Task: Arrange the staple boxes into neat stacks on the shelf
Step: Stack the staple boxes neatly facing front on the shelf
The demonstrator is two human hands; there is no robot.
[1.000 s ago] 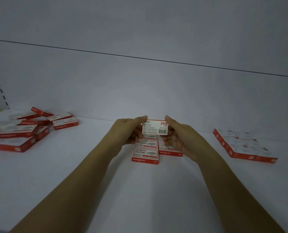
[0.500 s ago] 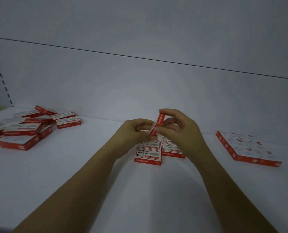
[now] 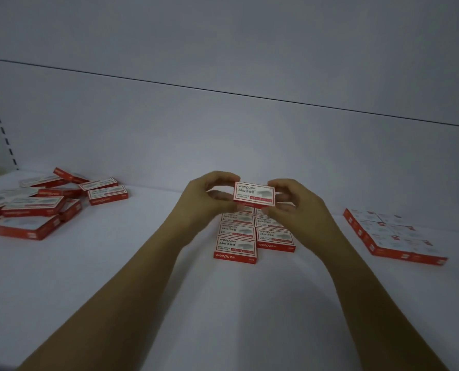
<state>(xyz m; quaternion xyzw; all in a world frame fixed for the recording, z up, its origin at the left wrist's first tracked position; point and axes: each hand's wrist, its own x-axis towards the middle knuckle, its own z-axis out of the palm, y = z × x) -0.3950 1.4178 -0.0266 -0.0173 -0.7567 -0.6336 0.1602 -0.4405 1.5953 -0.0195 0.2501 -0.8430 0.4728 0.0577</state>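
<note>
Both the left hand (image 3: 209, 199) and the right hand (image 3: 295, 207) pinch one staple box (image 3: 253, 194) by its ends, label up. It hangs above the neat rows of boxes (image 3: 252, 234) on the shelf (image 3: 142, 263). A loose pile (image 3: 35, 207) lies far left.

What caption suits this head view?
Left hand and right hand hold one staple box above tidy rows on the shelf.

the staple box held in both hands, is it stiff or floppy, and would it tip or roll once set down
Probably stiff: the staple box shows straight edges while the left hand and right hand pinch only its ends. Flat like the laid boxes below it, it should sit stable, not roll. It may slide on the smooth shelf.
</note>
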